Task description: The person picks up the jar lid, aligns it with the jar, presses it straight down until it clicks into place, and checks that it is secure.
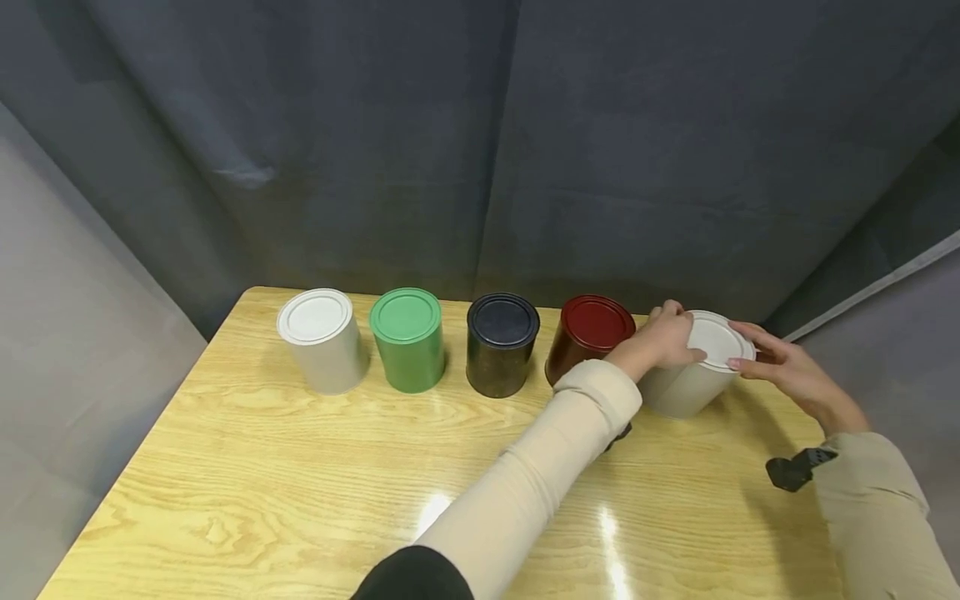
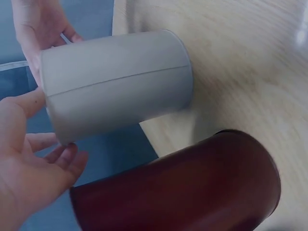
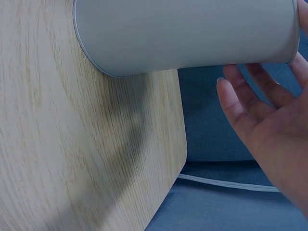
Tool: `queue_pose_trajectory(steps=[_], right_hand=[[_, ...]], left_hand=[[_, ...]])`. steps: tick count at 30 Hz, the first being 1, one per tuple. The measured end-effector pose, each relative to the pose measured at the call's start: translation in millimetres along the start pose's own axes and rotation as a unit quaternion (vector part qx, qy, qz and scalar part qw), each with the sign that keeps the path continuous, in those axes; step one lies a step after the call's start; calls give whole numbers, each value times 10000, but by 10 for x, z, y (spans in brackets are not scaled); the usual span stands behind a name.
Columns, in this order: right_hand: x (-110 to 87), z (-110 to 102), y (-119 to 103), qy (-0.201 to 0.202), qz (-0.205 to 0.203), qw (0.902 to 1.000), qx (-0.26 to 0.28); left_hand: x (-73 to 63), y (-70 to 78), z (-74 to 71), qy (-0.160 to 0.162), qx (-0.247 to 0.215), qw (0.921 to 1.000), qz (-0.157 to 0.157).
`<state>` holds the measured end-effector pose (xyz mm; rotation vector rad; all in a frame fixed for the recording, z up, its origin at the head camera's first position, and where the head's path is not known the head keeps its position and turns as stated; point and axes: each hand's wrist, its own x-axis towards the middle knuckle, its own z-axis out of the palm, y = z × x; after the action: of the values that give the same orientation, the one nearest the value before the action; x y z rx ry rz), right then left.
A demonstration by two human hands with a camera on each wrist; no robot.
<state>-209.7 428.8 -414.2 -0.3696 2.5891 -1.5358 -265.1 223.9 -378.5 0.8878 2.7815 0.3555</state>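
An off-white lidded can [image 1: 686, 387] is at the right end of a row of cans, its bottom close to the tabletop. My left hand [image 1: 667, 337] grips its upper rim from the left, thumb at the lid's edge. From the opposite side, my right hand [image 1: 791, 375] holds the same rim between thumb and fingers. The left wrist view shows the can's seamed side and the left hand [image 2: 33, 168] at its lid end. Below the rim in the right wrist view, some right-hand fingers [image 3: 236, 98] stand away from the side. Right beside the left hand is a dark red can [image 1: 588, 342].
Farther left in the row stand a black can [image 1: 501, 358], a green can [image 1: 408, 354] and a white can [image 1: 326, 354]. They are near the back edge of the wooden table [image 1: 300, 492]. A grey curtain [image 1: 375, 150] hangs behind it.
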Motion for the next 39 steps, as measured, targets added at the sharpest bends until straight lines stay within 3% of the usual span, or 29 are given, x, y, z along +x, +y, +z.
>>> queue_pose_trajectory(steps=[7, 14, 20, 27, 31, 39], right_hand=[[35, 43, 2, 0, -203, 9997, 151], [54, 85, 16, 114, -15, 9999, 40], [59, 92, -20, 212, 175, 9994, -190], [46, 69, -81, 226, 475, 9975, -470], [22, 59, -113, 247, 629, 9933, -937], [-32, 154, -145, 1212, 370, 9778, -1671]], left_hand=[[24, -15, -49, -85, 546, 9980, -304], [-11, -153, -100, -33, 415, 9990, -157], [-24, -187, -97, -11, 187, 9997, -141], [-32, -182, -64, 36, 382, 9992, -110], [-51, -188, -51, 177, 476, 9987, 18], [-102, -238, -83, 703, 64, 9968, 368]])
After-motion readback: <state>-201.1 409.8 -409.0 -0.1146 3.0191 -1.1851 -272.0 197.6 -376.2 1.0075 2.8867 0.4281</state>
